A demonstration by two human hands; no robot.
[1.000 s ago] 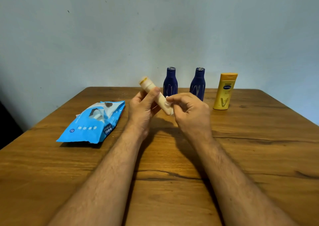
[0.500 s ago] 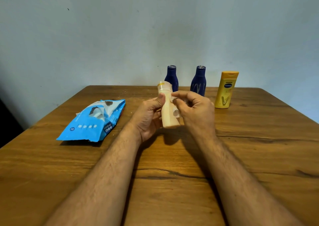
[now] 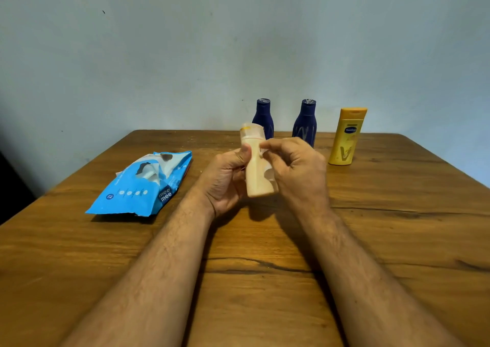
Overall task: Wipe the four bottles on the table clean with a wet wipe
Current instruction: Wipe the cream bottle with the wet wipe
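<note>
Left hand: gripping the cream bottle upright above the table, steadying it for wiping.
Right hand: fingers curling, pinching the wet wipe against the bottle's side.
Waiting: two blue bottles and the yellow bottle standing behind.
Wipes pack: lying left, within reach.

Wood table w/ dark cracks; pale blue-grey wall behind.
</note>
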